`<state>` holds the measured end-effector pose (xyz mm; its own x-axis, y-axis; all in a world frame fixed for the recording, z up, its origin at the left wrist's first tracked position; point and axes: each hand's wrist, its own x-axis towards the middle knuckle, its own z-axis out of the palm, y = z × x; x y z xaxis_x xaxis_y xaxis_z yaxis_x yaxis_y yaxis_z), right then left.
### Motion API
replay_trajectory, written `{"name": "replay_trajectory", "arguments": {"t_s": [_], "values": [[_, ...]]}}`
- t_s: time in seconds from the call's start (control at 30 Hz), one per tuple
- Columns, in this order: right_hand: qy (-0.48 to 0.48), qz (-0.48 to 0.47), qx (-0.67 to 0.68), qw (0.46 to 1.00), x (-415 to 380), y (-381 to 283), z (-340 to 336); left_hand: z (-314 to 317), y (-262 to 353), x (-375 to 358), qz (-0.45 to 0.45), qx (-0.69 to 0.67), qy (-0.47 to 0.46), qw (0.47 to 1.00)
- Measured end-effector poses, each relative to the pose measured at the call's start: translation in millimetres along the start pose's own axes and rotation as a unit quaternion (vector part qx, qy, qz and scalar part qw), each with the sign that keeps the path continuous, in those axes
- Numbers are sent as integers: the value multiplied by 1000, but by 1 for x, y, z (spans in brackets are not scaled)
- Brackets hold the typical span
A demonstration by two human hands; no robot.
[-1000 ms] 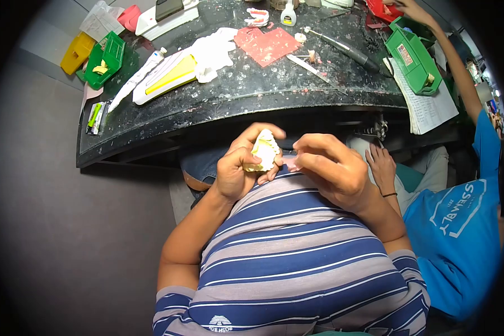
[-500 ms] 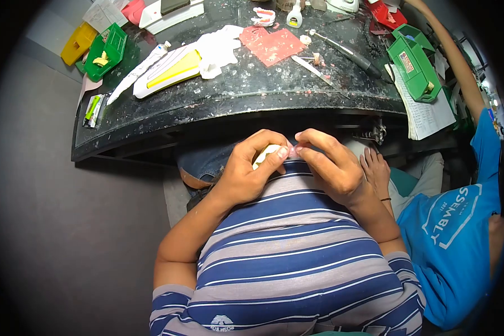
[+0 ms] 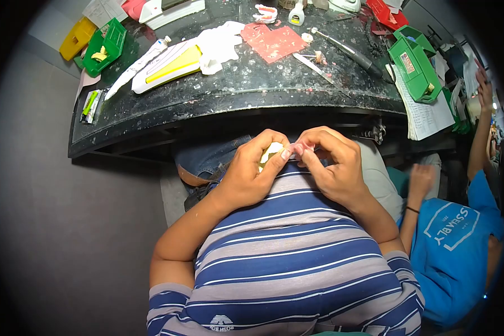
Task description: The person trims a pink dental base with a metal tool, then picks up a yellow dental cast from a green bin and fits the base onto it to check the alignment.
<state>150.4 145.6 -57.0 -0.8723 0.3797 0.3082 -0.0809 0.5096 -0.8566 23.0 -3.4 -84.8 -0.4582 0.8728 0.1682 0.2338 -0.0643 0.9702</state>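
Note:
Held in front of the striped shirt, my left hand [image 3: 252, 171] is closed around a pale yellow piece [image 3: 270, 153] that resembles a plaster dental cast; my fingers cover most of it. A small pink translucent piece [image 3: 294, 148], wax by its look, sits between the two hands at the cast's right side. The fingertips of my right hand [image 3: 339, 165] are pinched on this pink piece. On the bench beyond lie a pink wax sheet [image 3: 274, 43] and a white-handled knife [image 3: 313, 68].
The black bench [image 3: 218, 99] edge runs just beyond my hands. On it are a dark-handled tool [image 3: 355, 57], a white-and-yellow box [image 3: 171, 70], a white cloth [image 3: 221, 47], green bins [image 3: 411, 67] and a notebook [image 3: 431, 115]. A co-worker in a blue shirt [image 3: 451, 246] sits at right.
My right fingers have curled in closer on the pink piece, while my left hand keeps its grip. The co-worker's near hand has lifted off to the right, and their raised arm has lowered.

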Motion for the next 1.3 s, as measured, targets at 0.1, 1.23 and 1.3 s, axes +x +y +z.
{"name": "replay_trajectory", "arguments": {"t_s": [0.1, 1.23, 1.3], "values": [[-6, 40, 37, 999, -2, 4, 2, 0, -4, 0, -7, -23, -7, 1000], [-76, 93, 189, 974, 2, -3, -2, -7, -4, 1, -58, -166, -34, 984], [-78, 91, 188, 975, 3, -1, -2, -6, -6, 3, -50, -157, -31, 986]]}}
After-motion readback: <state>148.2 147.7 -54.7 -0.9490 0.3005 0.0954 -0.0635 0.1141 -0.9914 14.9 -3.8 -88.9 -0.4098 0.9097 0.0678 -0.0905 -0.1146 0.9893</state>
